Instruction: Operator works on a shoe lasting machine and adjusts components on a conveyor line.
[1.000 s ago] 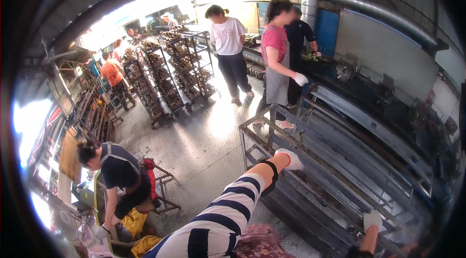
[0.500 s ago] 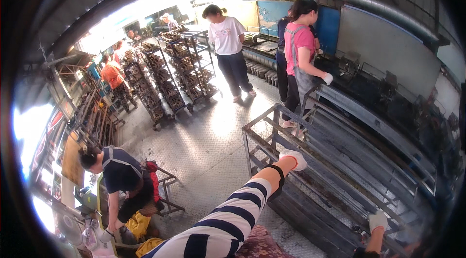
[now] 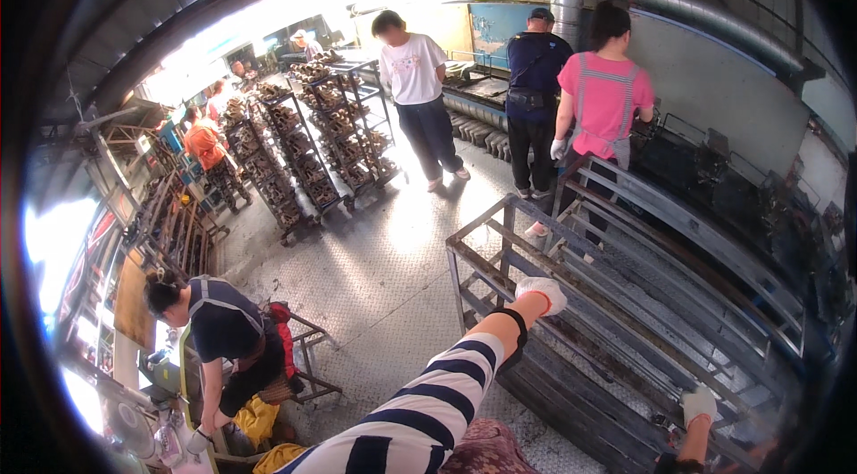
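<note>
A long dark metal rack [image 3: 616, 332] of parallel bars stretches before me from the middle to the lower right. My left hand [image 3: 542, 295], in a white glove with an orange cuff, is closed over the near bar of this rack. Behind it runs my outstretched arm in a striped sleeve, with a dark band near the wrist. At lower right my right hand [image 3: 698, 404], gloved in white too, is closed on the same bar farther along. The fingertips of both hands are partly hidden.
Beyond the rack, a person in pink [image 3: 610, 95] and a person in dark clothes [image 3: 536, 72] stand with backs turned. Someone in a white T-shirt [image 3: 416, 72] stands farther left. Loaded wheeled racks [image 3: 299, 148] fill the back left. A seated worker [image 3: 223, 322] bends at lower left.
The person in pink has turned away and shifted right, lifting a gloved hand off the rack. The person in dark clothes now shows fully. My hands stay on the bar.
</note>
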Available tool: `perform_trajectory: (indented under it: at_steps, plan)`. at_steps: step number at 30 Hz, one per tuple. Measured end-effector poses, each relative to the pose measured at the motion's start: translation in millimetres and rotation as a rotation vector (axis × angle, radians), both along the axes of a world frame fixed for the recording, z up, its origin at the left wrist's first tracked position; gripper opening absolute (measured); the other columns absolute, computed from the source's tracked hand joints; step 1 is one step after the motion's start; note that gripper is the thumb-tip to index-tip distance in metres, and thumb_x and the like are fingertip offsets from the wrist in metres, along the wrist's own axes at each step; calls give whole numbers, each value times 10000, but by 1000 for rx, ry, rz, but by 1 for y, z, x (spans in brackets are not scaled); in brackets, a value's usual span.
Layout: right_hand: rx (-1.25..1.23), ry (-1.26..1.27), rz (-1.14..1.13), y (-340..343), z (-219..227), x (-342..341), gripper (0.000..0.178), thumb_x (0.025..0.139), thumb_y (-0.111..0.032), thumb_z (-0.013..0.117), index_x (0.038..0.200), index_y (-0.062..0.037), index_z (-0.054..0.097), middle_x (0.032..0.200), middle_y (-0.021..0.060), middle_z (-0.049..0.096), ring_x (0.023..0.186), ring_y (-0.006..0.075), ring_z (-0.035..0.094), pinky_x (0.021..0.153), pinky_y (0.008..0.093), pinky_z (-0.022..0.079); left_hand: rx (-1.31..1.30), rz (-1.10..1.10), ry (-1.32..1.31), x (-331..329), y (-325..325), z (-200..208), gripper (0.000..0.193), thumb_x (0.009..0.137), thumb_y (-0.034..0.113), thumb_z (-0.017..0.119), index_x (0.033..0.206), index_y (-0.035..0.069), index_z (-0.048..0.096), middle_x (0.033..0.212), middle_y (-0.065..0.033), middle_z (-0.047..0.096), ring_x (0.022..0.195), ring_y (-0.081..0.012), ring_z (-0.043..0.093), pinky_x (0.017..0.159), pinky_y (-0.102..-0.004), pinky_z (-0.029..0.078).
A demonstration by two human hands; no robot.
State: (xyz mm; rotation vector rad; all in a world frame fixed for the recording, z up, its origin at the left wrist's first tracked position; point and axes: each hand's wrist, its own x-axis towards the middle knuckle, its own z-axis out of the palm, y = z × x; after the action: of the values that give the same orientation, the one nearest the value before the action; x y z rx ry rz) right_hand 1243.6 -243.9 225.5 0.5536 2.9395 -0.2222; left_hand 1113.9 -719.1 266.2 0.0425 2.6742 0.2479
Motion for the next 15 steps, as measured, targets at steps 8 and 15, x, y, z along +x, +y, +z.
perform_trajectory:
  at_steps: [8, 15]
  plan:
    - [-10, 8, 14, 1, -2, -2, 409, 754, -292, 636, 1040, -21, 744, 1070, 265, 700, 1069, 436, 651, 938, 477, 504, -18, -27, 3, -8, -1, -12, 408, 952, 300, 492, 1228, 115, 728, 1306, -100, 687, 1198, -316, 657, 919, -455, 540]
    - [8, 57, 3, -2, 1, 5, 412, 747, -290, 638, 1031, -9, 742, 1076, 262, 699, 1063, 438, 649, 933, 481, 500, 46, 62, 30, 1, 1, -4, 423, 946, 315, 482, 1233, 119, 724, 1305, -108, 686, 1198, -327, 656, 942, -455, 534]
